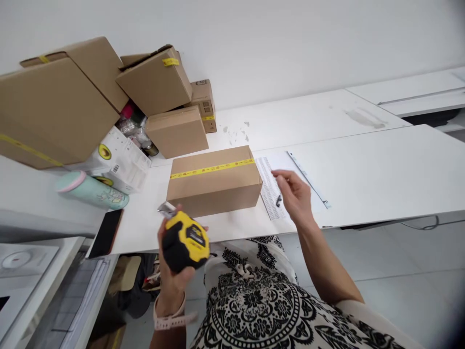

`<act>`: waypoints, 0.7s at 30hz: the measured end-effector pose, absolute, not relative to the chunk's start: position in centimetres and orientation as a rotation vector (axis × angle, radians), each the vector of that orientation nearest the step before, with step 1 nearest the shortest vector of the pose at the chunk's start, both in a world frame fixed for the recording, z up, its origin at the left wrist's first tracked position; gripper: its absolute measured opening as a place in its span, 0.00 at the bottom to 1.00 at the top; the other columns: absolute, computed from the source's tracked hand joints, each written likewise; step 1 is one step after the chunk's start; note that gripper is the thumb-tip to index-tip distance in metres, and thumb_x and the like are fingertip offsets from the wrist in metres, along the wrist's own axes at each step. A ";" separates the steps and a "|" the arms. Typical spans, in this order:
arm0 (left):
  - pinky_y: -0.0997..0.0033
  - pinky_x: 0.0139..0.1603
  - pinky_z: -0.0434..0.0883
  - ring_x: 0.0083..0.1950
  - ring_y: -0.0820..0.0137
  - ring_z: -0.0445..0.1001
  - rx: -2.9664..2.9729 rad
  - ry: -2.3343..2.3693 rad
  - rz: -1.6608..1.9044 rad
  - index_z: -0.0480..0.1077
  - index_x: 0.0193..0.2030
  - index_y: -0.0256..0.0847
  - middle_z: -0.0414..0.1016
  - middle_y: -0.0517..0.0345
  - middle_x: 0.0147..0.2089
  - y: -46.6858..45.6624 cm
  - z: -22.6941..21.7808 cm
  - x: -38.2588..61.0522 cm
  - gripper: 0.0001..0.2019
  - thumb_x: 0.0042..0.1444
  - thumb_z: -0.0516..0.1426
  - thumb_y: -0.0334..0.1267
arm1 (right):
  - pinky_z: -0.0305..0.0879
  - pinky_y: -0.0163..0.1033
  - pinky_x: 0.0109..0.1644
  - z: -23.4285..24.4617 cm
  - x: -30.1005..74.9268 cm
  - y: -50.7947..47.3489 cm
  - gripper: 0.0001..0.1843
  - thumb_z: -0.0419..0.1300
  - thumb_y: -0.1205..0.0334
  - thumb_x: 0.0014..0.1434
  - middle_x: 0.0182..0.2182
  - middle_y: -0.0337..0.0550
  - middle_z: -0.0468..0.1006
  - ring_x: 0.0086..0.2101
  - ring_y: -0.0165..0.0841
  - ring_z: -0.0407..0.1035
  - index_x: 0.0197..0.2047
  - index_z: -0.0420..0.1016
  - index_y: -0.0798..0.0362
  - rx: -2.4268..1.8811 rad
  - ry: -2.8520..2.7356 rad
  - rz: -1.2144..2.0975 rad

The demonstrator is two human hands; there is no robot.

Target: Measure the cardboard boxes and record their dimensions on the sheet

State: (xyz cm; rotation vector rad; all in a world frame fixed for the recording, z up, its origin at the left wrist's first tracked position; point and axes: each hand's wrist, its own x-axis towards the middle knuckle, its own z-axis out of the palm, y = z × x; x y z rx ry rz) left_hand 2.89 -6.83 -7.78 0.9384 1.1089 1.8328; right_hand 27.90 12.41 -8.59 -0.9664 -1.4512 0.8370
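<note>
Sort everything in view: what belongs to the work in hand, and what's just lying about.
Likely part of the work:
tape measure, in the left hand
yellow-taped box, directly in front
printed sheet, below the right hand

Apparently just lying about:
mint flask
black phone
white avocado-print box
brown cartons at the back, untouched

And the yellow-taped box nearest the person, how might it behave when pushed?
The box likely feels fairly stiff, since its faces look flat and edges straight. It seems unlikely to tip, lying long and low on the table. Its weight is uncertain, as it is closed, hiding any contents.
</note>
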 end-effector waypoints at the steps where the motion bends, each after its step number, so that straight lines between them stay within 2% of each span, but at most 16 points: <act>1: 0.48 0.45 0.83 0.52 0.48 0.81 0.903 1.164 1.904 0.64 0.68 0.63 0.55 0.50 0.79 -6.7 -8.6 1.6 0.48 0.38 0.75 0.48 | 0.72 0.58 0.58 -10.6 28.1 12.8 0.21 0.61 0.43 0.66 0.50 0.50 0.82 0.52 0.46 0.75 0.52 0.81 0.47 -1.065 -1.460 0.904; 3: 0.48 0.43 0.84 0.51 0.48 0.82 0.791 1.230 1.943 0.69 0.64 0.60 0.61 0.50 0.76 -6.1 -9.9 -0.6 0.44 0.37 0.76 0.50 | 0.70 0.58 0.61 -13.8 28.0 13.1 0.30 0.63 0.38 0.62 0.59 0.54 0.78 0.58 0.48 0.72 0.61 0.76 0.46 -1.095 -1.523 1.101; 6: 0.46 0.42 0.84 0.50 0.45 0.82 0.650 1.225 1.886 0.76 0.55 0.50 0.79 0.49 0.57 -4.7 -10.7 -2.8 0.38 0.34 0.75 0.55 | 0.67 0.57 0.65 -15.6 27.0 12.9 0.37 0.62 0.34 0.61 0.67 0.50 0.70 0.64 0.48 0.65 0.69 0.68 0.41 -0.975 -1.616 1.289; 8: 0.45 0.40 0.84 0.48 0.45 0.83 0.634 1.206 1.859 0.78 0.51 0.46 0.81 0.51 0.46 -3.7 -10.2 -3.5 0.36 0.32 0.74 0.55 | 0.70 0.54 0.62 -14.8 26.1 12.8 0.38 0.63 0.33 0.60 0.64 0.51 0.72 0.60 0.46 0.68 0.68 0.69 0.40 -0.953 -1.635 1.239; 11: 0.48 0.38 0.85 0.43 0.50 0.84 0.697 1.209 1.868 0.78 0.51 0.46 0.82 0.53 0.46 -2.6 -8.2 -4.4 0.36 0.32 0.74 0.54 | 0.74 0.47 0.48 -12.1 25.1 13.3 0.38 0.64 0.34 0.58 0.52 0.50 0.75 0.44 0.40 0.72 0.66 0.72 0.42 -1.036 -1.647 1.053; 14: 0.53 0.34 0.85 0.39 0.54 0.84 0.793 1.242 1.822 0.77 0.52 0.44 0.82 0.53 0.45 -1.7 -5.9 -5.1 0.34 0.35 0.74 0.52 | 0.69 0.43 0.38 -9.4 24.4 14.4 0.37 0.64 0.34 0.59 0.43 0.46 0.75 0.33 0.34 0.68 0.63 0.74 0.48 -1.118 -1.624 0.998; 18: 0.61 0.27 0.82 0.32 0.59 0.83 0.838 1.355 1.684 0.75 0.52 0.42 0.82 0.55 0.39 0.3 -4.0 -6.0 0.32 0.39 0.72 0.50 | 0.64 0.41 0.37 -7.5 23.4 16.9 0.35 0.61 0.34 0.60 0.33 0.41 0.74 0.32 0.35 0.68 0.57 0.76 0.54 -1.226 -1.631 1.049; 21: 0.65 0.23 0.79 0.27 0.64 0.79 0.869 1.475 1.584 0.72 0.52 0.40 0.79 0.58 0.36 2.9 -3.0 -6.6 0.33 0.38 0.71 0.49 | 0.62 0.42 0.39 -6.7 22.4 19.6 0.30 0.59 0.35 0.62 0.35 0.45 0.78 0.35 0.37 0.70 0.50 0.77 0.54 -1.314 -1.701 1.011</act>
